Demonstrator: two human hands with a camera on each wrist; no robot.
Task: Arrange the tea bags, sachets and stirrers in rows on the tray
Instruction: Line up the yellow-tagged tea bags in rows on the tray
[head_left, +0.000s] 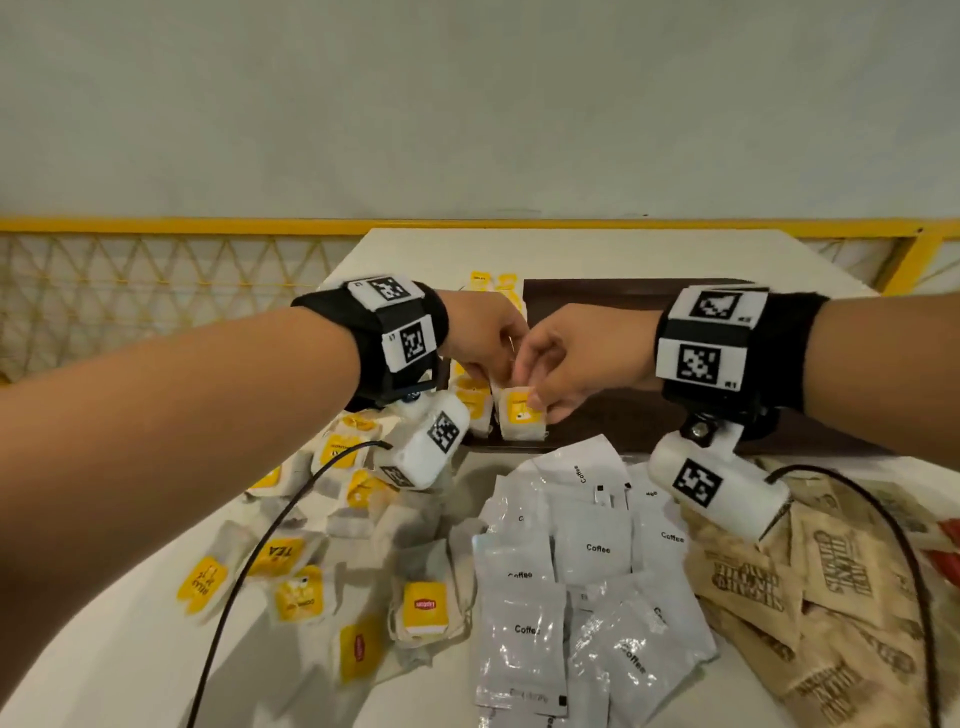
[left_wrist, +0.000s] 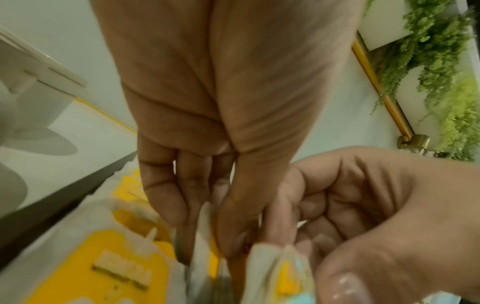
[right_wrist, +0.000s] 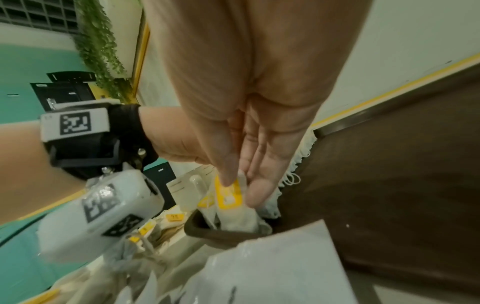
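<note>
Over the near left corner of the dark brown tray (head_left: 613, 296), my two hands meet. My right hand (head_left: 535, 401) pinches a tea bag (head_left: 519, 418) by its yellow tag; thumb and fingers hold it upright (right_wrist: 231, 197) inside the tray's corner (right_wrist: 207, 230). My left hand (head_left: 480, 370) reaches down beside it, and its thumb and fingers pinch the white paper of another tea bag (left_wrist: 203, 232). More tea bags (head_left: 474, 400) stand in the tray under the left hand. The fingertips are partly hidden in the head view.
Loose tea bags (head_left: 306, 551) lie scattered on the white table at the left. White coffee sachets (head_left: 597, 551) are piled in the middle and brown sachets (head_left: 831, 571) at the right. A black cable (head_left: 249, 571) crosses the tea bags. A yellow railing (head_left: 156, 226) runs behind.
</note>
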